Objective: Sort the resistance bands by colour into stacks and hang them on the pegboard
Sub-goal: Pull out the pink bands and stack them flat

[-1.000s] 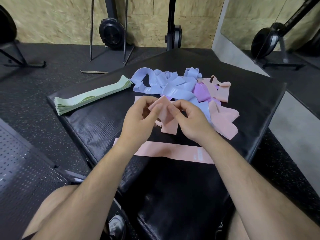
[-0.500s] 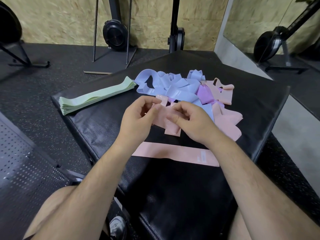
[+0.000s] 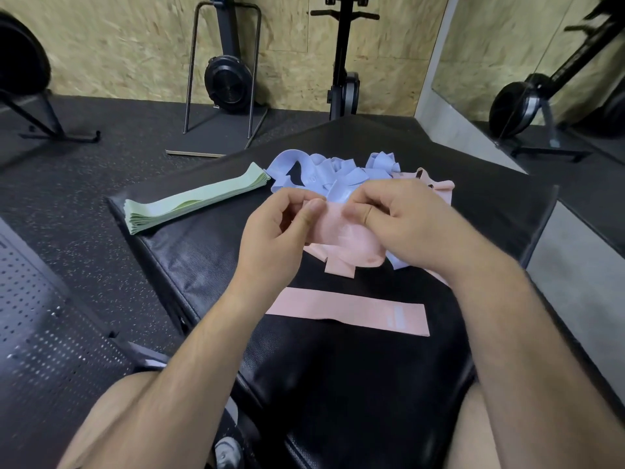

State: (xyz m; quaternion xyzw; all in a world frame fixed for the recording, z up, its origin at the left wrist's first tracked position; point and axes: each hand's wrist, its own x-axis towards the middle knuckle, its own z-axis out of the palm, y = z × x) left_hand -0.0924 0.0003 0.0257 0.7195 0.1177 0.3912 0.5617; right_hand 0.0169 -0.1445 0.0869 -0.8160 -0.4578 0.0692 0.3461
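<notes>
Your left hand (image 3: pixel 280 238) and right hand (image 3: pixel 406 228) meet over the middle of the black padded platform (image 3: pixel 338 384). Both have their fingers curled, pinching the same pink resistance band (image 3: pixel 341 238) between thumb and fingertips. The band is thin, matte and crumpled between your hands. Its loose folds and one flat end hang down towards the pad's fine woven-looking vinyl.

Just nearer to you, a second pink band (image 3: pixel 345 311) lies flat on the pad as a long strip, with a pale printed patch near its right end.

Beyond your hands is a tangled heap of pale blue bands (image 3: pixel 324 179), looped and twisted over one another. More pink bands (image 3: pixel 439 191) are bunched at its right side, partly hidden behind your right hand.

On the pad's far left edge, a neat stack of pale green bands (image 3: pixel 192 201) lies flat with its layered edges showing. The stack's far end sits just beside the blue heap.

A perforated black panel (image 3: pixel 40 333) lies at your lower left, beside the speckled rubber floor (image 3: pixel 84 231).
</notes>
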